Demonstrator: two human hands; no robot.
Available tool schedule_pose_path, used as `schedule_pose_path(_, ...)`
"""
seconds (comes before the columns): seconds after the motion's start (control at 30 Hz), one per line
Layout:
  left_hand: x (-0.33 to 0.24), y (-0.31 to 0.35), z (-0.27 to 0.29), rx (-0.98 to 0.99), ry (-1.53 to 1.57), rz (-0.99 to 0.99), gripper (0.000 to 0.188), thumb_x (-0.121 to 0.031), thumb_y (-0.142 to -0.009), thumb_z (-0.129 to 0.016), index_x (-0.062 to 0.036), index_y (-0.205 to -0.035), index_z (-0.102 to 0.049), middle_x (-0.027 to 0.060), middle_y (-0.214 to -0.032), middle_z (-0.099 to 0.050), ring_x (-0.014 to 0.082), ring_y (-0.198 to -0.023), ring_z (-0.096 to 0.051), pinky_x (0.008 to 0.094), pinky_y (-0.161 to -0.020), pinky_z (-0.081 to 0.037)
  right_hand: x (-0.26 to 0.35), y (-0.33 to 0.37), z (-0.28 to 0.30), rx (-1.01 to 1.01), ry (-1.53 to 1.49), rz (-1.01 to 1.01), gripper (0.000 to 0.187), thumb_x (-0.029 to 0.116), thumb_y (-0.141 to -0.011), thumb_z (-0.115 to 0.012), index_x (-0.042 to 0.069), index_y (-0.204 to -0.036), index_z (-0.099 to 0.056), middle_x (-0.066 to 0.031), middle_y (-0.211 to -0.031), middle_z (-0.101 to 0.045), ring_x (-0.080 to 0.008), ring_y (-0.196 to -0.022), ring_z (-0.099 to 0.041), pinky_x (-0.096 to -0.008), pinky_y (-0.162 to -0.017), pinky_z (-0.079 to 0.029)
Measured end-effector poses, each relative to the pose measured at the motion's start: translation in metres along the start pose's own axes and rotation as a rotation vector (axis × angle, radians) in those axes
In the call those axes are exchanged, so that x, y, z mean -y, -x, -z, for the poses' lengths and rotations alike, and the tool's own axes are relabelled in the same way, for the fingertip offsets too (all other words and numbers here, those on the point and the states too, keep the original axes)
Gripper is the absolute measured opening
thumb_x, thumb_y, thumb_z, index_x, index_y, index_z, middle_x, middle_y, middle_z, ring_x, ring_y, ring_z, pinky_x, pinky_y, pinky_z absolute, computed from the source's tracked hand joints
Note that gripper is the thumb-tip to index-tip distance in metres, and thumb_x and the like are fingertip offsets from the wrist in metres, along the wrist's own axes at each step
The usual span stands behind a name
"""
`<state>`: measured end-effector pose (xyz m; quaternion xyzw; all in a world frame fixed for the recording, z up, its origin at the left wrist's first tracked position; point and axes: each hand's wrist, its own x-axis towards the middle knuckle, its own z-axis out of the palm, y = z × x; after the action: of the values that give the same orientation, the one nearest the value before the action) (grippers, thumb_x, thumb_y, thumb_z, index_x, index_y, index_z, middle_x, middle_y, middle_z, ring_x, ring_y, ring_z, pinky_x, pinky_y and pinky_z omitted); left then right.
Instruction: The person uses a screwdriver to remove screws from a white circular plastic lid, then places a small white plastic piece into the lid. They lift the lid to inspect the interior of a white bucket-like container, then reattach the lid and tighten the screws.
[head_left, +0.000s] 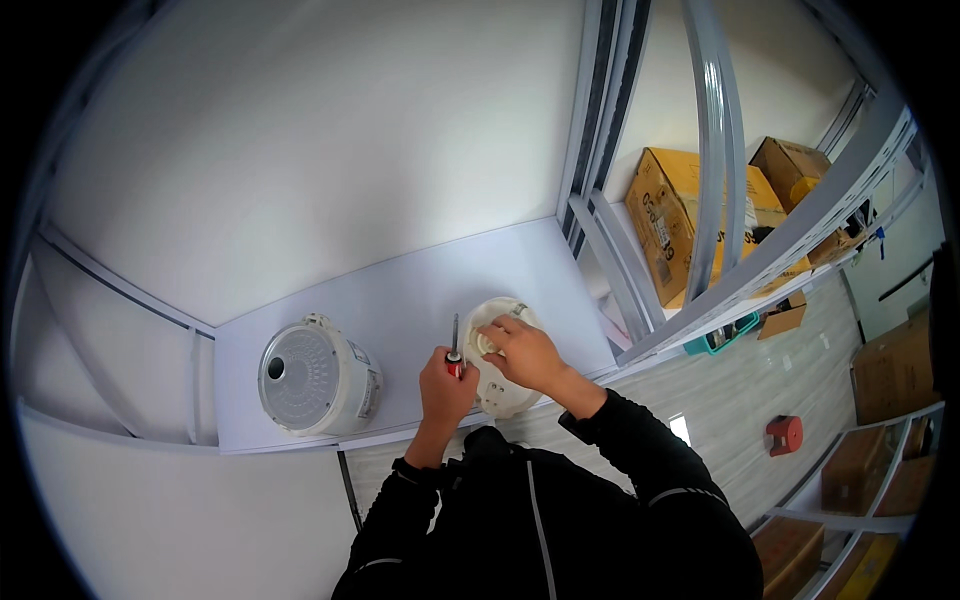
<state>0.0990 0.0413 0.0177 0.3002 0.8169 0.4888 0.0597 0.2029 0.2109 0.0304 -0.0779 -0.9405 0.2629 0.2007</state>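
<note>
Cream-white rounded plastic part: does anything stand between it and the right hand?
Nothing visible: the right hand touches the part. The left hand, holding a red-handled metal tool, is at the part's left edge.

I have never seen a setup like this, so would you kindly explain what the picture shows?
There is no machine: these are a person's bare left hand and right hand. A fisheye camera worn on the head looks down, so straight edges seem bent. On the pale bench rest a round housing at left and a flatter white part nearer the middle. The left hand holds a screwdriver; the right is at the white part, though its exact grip is unclear.
</note>
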Motion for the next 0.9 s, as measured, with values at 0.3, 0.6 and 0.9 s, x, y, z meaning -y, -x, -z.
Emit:
schedule_pose_path(0.3,0.006,0.006,0.002,-0.019,0.013,0.043,0.022,-0.012,-0.086,-0.074,0.0004,-0.1,-0.064,0.02,-0.08,-0.071,0.0427,-0.075,-0.072,0.0472,-0.07,-0.056,-0.007,0.009,0.006,-0.061,-0.151,-0.09,0.048,0.017,-0.09,-0.082,0.008,-0.134,-0.065,-0.0171,-0.126,-0.068,-0.0404,-0.104,-0.071,-0.0468,-0.088,-0.06)
schedule_pose_path(0.6,0.032,0.006,0.0,-0.079,0.011,0.1,0.023,-0.014,-0.088,-0.073,0.0022,-0.101,-0.063,0.0205,-0.078,-0.071,0.0423,-0.071,-0.071,0.0471,-0.067,-0.056,-0.021,0.019,0.035,-0.075,-0.417,-0.466,0.046,0.019,-0.089,-0.076,0.002,-0.131,-0.067,-0.0235,-0.114,-0.075,-0.0399,-0.099,-0.075,-0.0468,-0.088,-0.06)
schedule_pose_path(0.9,0.055,0.005,-0.007,-0.111,-0.031,0.124,0.023,-0.013,-0.089,-0.071,0.0033,-0.103,-0.063,0.0224,-0.084,-0.073,0.043,-0.075,-0.072,0.047,-0.069,-0.056,-0.107,0.09,0.02,-0.24,-0.096,-0.547,0.042,0.019,-0.094,-0.068,0.001,-0.132,-0.064,-0.0269,-0.13,-0.066,-0.0471,-0.113,-0.068,-0.0515,-0.098,-0.056)
